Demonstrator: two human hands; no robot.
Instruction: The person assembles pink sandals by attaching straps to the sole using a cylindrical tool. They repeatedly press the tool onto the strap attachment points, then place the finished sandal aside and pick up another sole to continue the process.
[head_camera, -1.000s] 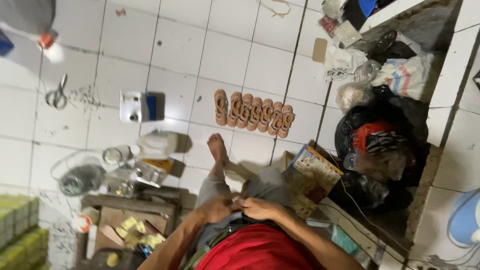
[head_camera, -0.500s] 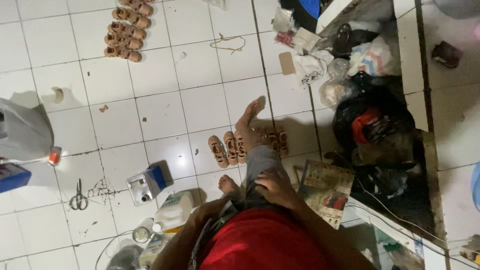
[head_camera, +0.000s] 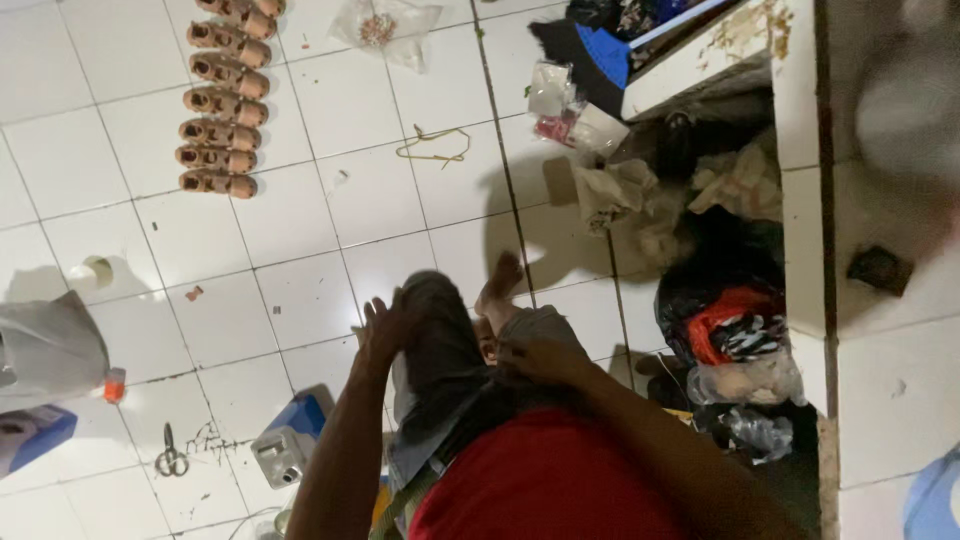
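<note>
Head view showed a person in a red shirt (head_camera: 560, 480) seated on a white tiled floor (head_camera: 300, 230), knees drawn up. Far left of the hands lay a grey bag (head_camera: 45, 350) and scissors (head_camera: 172, 460), put down flat within arm's reach. Just below the left hand (head_camera: 385, 330) stood a small blue and white box (head_camera: 290, 445). The left hand lay open, fingers spread, on the grey shorts (head_camera: 440, 350) over the left knee, as if bracing. Well above it, sandal soles (head_camera: 222, 100) were lined up in a neat row, likely kept in order. The right hand (head_camera: 540, 360) rested curled on the other knee beside a bare foot (head_camera: 497, 290); whether it gripped the cloth I could not tell. Right of it, bags (head_camera: 735, 340) were piled in a recess.
</note>
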